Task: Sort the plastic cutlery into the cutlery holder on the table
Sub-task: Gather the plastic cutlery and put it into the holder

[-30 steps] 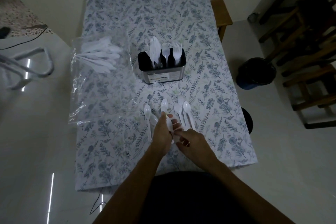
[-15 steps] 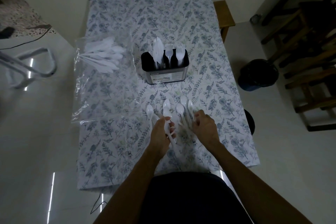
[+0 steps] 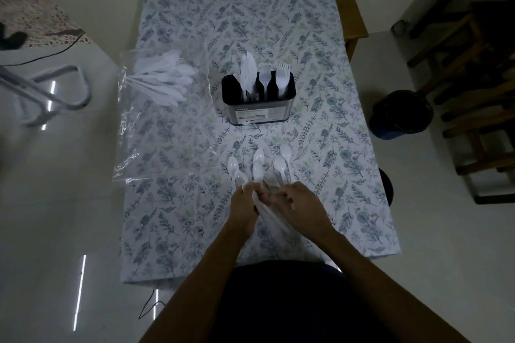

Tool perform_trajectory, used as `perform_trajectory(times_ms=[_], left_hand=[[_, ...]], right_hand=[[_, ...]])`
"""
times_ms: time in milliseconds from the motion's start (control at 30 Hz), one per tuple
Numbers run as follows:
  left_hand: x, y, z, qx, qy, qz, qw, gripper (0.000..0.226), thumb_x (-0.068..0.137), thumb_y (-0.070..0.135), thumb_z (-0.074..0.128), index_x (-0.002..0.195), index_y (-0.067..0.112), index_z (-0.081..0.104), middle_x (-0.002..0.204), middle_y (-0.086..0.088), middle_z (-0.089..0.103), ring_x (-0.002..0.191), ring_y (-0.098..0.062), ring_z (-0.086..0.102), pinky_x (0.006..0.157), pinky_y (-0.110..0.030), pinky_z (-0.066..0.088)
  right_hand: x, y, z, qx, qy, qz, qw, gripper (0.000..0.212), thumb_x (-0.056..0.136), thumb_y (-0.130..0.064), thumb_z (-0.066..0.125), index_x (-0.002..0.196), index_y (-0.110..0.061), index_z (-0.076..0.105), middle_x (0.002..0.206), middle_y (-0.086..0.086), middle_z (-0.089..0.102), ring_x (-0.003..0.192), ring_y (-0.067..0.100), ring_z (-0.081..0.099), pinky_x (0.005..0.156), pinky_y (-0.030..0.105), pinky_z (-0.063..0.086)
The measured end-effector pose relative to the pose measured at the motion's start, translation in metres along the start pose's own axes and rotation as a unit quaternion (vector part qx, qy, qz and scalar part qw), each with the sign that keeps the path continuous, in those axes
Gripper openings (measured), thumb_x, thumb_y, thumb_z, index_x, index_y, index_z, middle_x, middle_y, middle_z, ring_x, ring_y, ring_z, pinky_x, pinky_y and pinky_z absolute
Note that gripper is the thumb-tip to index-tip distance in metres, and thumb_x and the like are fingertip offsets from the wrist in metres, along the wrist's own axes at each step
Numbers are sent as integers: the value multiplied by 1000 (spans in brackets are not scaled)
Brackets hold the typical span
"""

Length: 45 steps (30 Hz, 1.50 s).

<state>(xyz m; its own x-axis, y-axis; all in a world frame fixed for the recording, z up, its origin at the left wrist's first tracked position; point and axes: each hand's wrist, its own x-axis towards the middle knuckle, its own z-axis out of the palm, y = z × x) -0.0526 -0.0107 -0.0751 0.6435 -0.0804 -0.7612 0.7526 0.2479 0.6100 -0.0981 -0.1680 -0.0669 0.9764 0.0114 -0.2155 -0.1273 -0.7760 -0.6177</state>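
Both hands meet at the near middle of the table [image 3: 320,36]. Left hand [image 3: 243,207] has its fingers curled round the handles of a bunch of white spoons [image 3: 257,166]; right hand [image 3: 299,207] is curled over the same bundle from the 3 o'clock side, though how much it actually clamps I cannot tell, the fingers overlap in dim light. Spoon bowls fan out toward 12 o'clock from the hands, lying on or just above the patterned cloth.

Holder [image 3: 257,100] stands at 12 o'clock from the hands, well apart. Knives, one spoon and a fork already stand upright in its slots; the slot at its 9 o'clock end looks dark, contents unclear. A clear bag [image 3: 164,108] with more white cutlery lies at 10 o'clock.

Handling, as a guess: these spoons are very light, thin, slightly springy and slick against each other, so a loose bunch will splay or slide. Best held mid-handle with the ends squared together, bowls up. Hard squeezing or bending could snap a neck.
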Motion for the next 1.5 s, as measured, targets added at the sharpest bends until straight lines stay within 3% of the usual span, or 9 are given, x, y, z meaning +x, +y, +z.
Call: perform_trajectory(times_ms=[200,400,533,733,833,967,1133,1333,1500], left_hand=[[-2,2,-10,-40,12,-4,999,24,107,10,48,82,12,47,63,-1,37,48,-11,39,48,-27,36],[-2,1,-12,-55,4,3,998,15,100,15,64,92,8,53,64,-3,41,53,-14,44,53,-30,42],[-2,1,-6,-14,-13,-2,1000,30,97,27,69,103,-2,68,83,-17,71,73,-29,70,76,-42,58],[-5,6,-10,-15,19,23,999,21,108,14,45,93,3,56,80,-17,58,59,-21,62,53,-30,56],[-6,9,-22,-52,39,26,998,14,108,13,47,97,7,52,73,-8,53,58,-18,52,53,-32,51],[-9,13,-25,-72,48,6,996,7,108,17,50,106,11,55,74,-4,49,59,-15,49,50,-28,48],[-9,8,-27,-37,41,24,998,15,103,20,61,110,8,53,74,-3,48,57,-12,48,49,-25,44],[-11,8,-24,-39,5,62,997,20,98,19,69,108,5,57,75,-9,54,65,-18,55,60,-32,52],[-12,10,-21,-40,-9,78,996,42,93,42,68,106,2,63,95,-18,72,90,-33,72,77,-41,59]], right_hand=[[10,22,5,-140,-9,35,989,26,95,-27,58,118,-13,56,112,10,61,100,29,63,72,38,55],[-9,8,-6,-2,7,45,999,21,93,-29,62,112,-19,60,92,3,62,77,17,62,67,30,53],[-30,-12,-12,99,-47,2,994,24,88,-25,68,111,-22,67,86,-4,62,74,7,61,70,26,54],[-10,-22,-10,148,-42,8,988,19,90,-42,66,99,-26,68,86,-11,68,77,2,64,70,20,54],[10,-7,-5,41,36,73,996,16,94,-31,61,101,-17,58,92,-1,61,76,12,59,64,27,49],[29,2,2,-84,-4,118,989,26,97,-24,54,117,-7,53,108,14,59,95,33,61,76,37,50],[30,-1,2,-128,2,108,986,27,97,-20,50,115,-1,58,105,17,63,94,31,63,79,38,52],[5,-14,-5,50,26,93,994,8,94,-13,58,89,-13,64,79,0,63,69,14,59,63,27,47],[-18,-36,-10,155,-99,70,981,14,96,-18,60,97,-21,75,76,-6,70,64,9,64,60,18,46]])
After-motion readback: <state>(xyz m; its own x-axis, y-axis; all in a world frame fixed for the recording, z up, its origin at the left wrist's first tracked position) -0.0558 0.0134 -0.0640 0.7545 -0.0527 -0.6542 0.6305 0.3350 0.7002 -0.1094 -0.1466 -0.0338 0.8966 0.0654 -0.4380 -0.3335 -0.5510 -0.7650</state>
